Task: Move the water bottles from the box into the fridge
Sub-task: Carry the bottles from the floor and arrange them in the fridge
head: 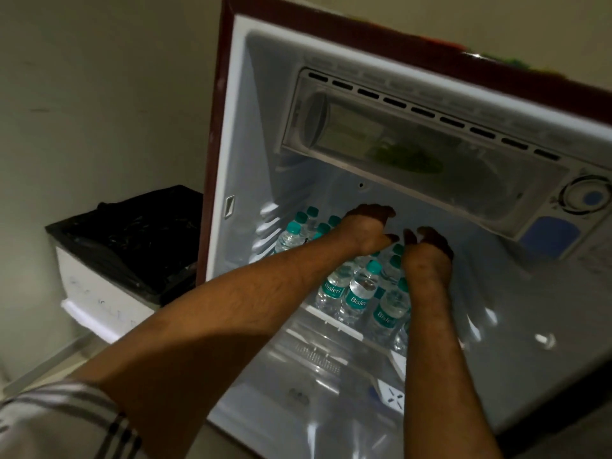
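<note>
Both hands reach deep into the fridge (238, 127); the left hand (367, 226) and right hand (427, 253) hover with fingers curled over the water bottles (361, 289) standing on the shelf, grip unclear. Bottles look light, smooth, squeezable; best held round the body

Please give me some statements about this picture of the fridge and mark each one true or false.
1. Both hands reach inside the fridge. True: the left hand and the right hand are above the water bottles.
2. The water bottles have red caps. False: the caps are teal green.
3. The bottles stand upright on a shelf. True.
4. A bin with a black bag stands to the right of the fridge. False: it stands to the left.
5. The fridge door is closed. False: the inside is fully open to view.
</note>
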Motion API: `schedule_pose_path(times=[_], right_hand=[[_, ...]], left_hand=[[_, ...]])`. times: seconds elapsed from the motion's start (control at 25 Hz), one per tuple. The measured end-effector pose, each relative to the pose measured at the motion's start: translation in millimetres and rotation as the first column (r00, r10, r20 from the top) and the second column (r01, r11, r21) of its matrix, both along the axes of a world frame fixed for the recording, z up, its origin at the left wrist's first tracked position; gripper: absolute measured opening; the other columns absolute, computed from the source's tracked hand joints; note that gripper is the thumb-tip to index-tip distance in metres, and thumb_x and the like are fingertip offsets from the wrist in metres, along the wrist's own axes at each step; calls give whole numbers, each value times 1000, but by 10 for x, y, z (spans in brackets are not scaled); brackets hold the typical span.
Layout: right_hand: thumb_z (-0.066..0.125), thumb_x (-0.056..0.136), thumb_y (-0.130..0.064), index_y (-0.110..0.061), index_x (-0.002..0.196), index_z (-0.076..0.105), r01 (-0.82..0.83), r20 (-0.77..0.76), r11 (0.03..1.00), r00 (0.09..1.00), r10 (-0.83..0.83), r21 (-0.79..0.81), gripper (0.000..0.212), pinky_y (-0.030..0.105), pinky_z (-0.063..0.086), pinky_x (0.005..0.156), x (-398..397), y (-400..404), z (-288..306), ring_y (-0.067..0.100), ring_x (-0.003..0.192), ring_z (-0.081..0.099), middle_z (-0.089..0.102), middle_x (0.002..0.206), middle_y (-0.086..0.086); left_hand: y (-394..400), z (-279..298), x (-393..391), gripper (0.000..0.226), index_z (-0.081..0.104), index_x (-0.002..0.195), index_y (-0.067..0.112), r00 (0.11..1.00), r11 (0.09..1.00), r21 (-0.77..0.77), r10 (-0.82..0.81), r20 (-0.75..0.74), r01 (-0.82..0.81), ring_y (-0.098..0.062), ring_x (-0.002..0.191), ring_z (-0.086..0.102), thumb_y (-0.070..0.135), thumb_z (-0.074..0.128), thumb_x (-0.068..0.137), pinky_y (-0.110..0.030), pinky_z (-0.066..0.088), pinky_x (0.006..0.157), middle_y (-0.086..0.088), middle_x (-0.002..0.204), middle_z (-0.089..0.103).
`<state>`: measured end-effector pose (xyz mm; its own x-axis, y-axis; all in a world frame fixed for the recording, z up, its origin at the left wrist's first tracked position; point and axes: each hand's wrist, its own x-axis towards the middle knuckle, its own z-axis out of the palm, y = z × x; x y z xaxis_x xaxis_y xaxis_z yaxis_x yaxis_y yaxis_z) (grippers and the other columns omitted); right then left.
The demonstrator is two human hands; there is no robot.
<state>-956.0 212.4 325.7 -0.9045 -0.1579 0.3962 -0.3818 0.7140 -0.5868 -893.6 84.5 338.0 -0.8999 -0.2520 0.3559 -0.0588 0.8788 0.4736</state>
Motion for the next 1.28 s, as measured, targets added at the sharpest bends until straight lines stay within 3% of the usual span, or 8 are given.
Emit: schedule_pose_path(times=[0.24, 0.4, 0.52, 0.72, 0.92, 1.08, 1.2, 1.28], right_hand=[[54, 102, -35, -16, 139, 54, -150, -187, 979, 975, 123, -135, 42, 44, 44, 106, 859, -68, -258, 29, 132, 48, 54, 142, 9], [56, 101, -36, -18, 144, 49, -233, -167, 963, 963, 210, -132, 47, 49, 41, 112, 1448, -74, -629, 26, 140, 40, 47, 150, 6], [56, 102, -32, -13, 143, 51, -328, -193, 930, 936, 295, -169, 46, 43, 36, 116, 1912, -71, -975, 27, 142, 39, 46, 152, 9], [56, 102, -32, -16, 145, 50, -492, -82, 855, 870, 486, -165, 46, 37, 35, 116, 2802, -59, -1674, 24, 144, 36, 43, 154, 6], [62, 99, -24, -8, 137, 59, -637, -14, 757, 766, 642, -145, 42, 35, 37, 114, 3677, -137, -2322, 28, 139, 45, 52, 147, 12], [62, 97, -20, -4, 134, 61, -753, 75, 656, 652, 754, -55, 40, 41, 46, 108, 4226, -192, -2872, 32, 130, 54, 57, 140, 17], [59, 100, -30, -14, 140, 55, -842, 202, 539, 529, 824, 6, 44, 32, 47, 102, 4583, -182, -3303, 24, 130, 51, 54, 143, 10], [58, 99, -35, -21, 141, 51, -864, 306, 504, 481, 822, 5, 44, 14, 44, 90, 4823, -172, -3545, 16, 128, 52, 53, 143, 2]], left_hand=[[8, -176, 988, 58, 52, 139, 13, 981, 984, -141, 85, -172, -110, -26, 126, 53, 45, 64, 92, -39, 43, 106, -8, 138, 58], [8, -561, 1780, 56, 54, 138, 12, 961, 981, -107, 134, -242, -163, -27, 127, 54, 39, 66, 91, -37, 41, 107, -9, 139, 59], [-27, -963, 2387, 55, 55, 137, 9, 950, 974, -38, 208, -231, -223, -27, 126, 53, 35, 68, 91, -35, 39, 108, -10, 138, 58], [14, -1763, 3481, 53, 54, 137, 17, 909, 923, 6, 381, -168, -385, -20, 126, 53, 46, 63, 93, -35, 41, 107, -5, 138, 58], [146, -2556, 4555, 62, 48, 144, 21, 830, 827, 70, 558, 7, -557, -21, 135, 45, 55, 50, 93, -37, 35, 113, -3, 148, 51], [278, -3095, 5363, 53, 48, 143, 23, 718, 697, 176, 687, 114, -695, -18, 135, 43, 47, 56, 96, -29, 29, 111, 1, 149, 49], [453, -3465, 5939, 45, 51, 138, 25, 605, 549, 286, 780, 162, -785, -19, 129, 47, 42, 59, 96, -26, 33, 102, 2, 143, 53], [601, -3682, 6238, 47, 51, 139, 28, 534, 456, 320, 815, 224, -831, -17, 128, 49, 44, 60, 96, -26, 35, 97, 3, 142, 54]])
